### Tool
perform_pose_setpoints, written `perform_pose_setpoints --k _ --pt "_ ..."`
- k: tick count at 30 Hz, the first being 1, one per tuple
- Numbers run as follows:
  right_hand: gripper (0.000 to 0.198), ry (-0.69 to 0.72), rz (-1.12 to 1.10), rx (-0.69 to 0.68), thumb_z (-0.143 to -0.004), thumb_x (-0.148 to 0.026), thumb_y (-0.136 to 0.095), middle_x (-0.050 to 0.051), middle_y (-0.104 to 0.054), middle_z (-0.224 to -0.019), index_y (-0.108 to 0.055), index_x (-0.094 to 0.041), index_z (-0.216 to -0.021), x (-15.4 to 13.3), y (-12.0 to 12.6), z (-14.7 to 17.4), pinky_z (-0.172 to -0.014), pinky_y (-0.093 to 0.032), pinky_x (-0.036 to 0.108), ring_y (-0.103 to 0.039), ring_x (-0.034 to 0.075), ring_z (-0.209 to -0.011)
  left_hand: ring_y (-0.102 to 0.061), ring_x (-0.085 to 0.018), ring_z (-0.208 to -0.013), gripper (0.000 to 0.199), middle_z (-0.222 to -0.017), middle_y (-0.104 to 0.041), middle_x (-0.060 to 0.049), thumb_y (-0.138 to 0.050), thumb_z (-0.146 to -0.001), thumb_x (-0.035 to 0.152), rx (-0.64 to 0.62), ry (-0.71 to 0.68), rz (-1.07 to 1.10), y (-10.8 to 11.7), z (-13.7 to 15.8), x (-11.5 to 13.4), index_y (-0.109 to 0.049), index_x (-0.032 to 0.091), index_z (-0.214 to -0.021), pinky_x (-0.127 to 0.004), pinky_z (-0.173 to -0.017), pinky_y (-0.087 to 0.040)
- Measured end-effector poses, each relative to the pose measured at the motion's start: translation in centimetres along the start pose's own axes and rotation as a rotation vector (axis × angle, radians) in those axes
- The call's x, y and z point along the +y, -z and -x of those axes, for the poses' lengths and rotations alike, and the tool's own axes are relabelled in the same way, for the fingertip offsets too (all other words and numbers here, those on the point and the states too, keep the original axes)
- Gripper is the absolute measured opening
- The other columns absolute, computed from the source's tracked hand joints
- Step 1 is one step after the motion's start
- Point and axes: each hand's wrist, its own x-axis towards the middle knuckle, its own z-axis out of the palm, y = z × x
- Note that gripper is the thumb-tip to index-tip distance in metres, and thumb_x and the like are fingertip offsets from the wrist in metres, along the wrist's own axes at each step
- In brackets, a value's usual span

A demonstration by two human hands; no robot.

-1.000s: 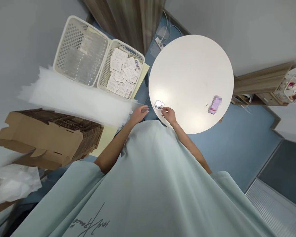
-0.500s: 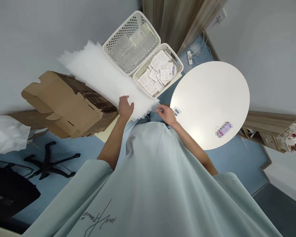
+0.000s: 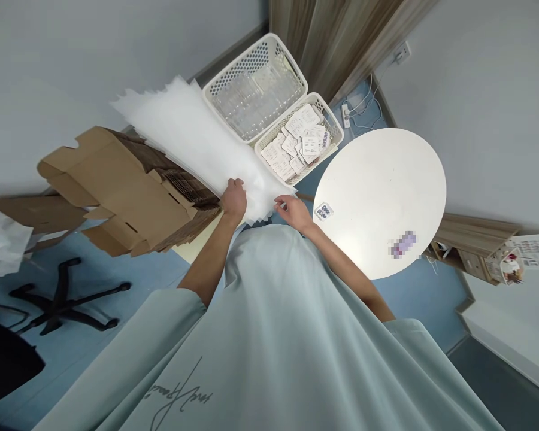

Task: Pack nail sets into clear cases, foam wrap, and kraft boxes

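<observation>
A tall, slanting stack of thin white packing sheets [image 3: 197, 134] lies in front of me; I cannot tell whether they are flat sheets or pouches. My left hand [image 3: 234, 200] rests on the stack's near left edge, its fingers curled and closed on the top sheet, which wrinkles beside them. At the near right corner of the stack is my right hand [image 3: 294, 213], thumb and fingers apart and bent, with nothing visible between them. Just right of it, a small clear-wrapped pack with dark markings [image 3: 324, 211] lies on the round white table [image 3: 381, 179].
Folded brown cardboard boxes [image 3: 135, 185] stand left of the stack. Behind are a white basket of clear plastic cases [image 3: 256, 99] and a smaller basket of white cards [image 3: 291, 143]. A blurred purple item [image 3: 403, 245] lies on the table. A power strip [image 3: 345, 116] sits on the floor.
My left hand has come down onto the stack and its fingers have curled in. My right hand has shifted left, closer to the sheets' corner. The view has moved slightly.
</observation>
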Motion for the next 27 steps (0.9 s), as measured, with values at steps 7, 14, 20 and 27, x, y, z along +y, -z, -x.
perform_pose_setpoints --k 7,14,20,27 --pt "0.020 -0.003 0.010 0.022 -0.110 -0.026 -0.069 0.007 -0.086 -0.126 -0.079 -0.023 -0.127 0.0 0.5 0.2 -0.101 -0.060 0.036 -0.080 0.024 -0.099 -0.071 -0.040 -0.130 0.032 -0.135 -0.074 -0.020 -0.052 -0.106 0.017 0.036 -0.085 0.068 0.9 -0.2 -0.6 -0.077 0.021 -0.126 -0.054 -0.118 -0.054" --pt "0.018 0.012 -0.045 0.074 -0.111 -0.029 -0.070 0.007 -0.087 -0.121 -0.081 -0.023 -0.125 -0.7 1.2 0.0 -0.098 -0.059 0.034 -0.079 0.023 -0.097 -0.071 -0.039 -0.123 0.016 -0.129 -0.075 -0.017 -0.058 -0.106 0.025 0.114 -0.166 0.156 3.7 2.9 0.3 -0.073 0.022 -0.111 -0.052 -0.116 -0.052" --pt "0.031 0.040 -0.174 0.164 -0.111 -0.050 -0.074 0.007 -0.085 -0.118 -0.081 -0.023 -0.123 -2.1 2.2 1.3 -0.095 -0.060 0.033 -0.080 0.023 -0.097 -0.068 -0.033 -0.111 0.003 -0.111 -0.075 -0.011 -0.064 -0.103 0.024 0.218 -0.348 0.241 6.6 7.1 2.7 -0.066 0.025 -0.102 -0.052 -0.113 -0.054" --pt "0.060 -0.085 -0.492 0.337 -0.105 -0.076 -0.071 0.008 -0.084 -0.116 -0.074 -0.025 -0.137 0.6 6.4 3.6 -0.094 -0.064 0.037 -0.082 0.026 -0.102 -0.067 -0.031 -0.110 0.008 -0.108 -0.074 -0.008 -0.067 -0.097 0.020 0.088 -0.641 0.240 8.3 11.9 8.7 -0.065 0.027 -0.100 -0.047 -0.102 -0.059"
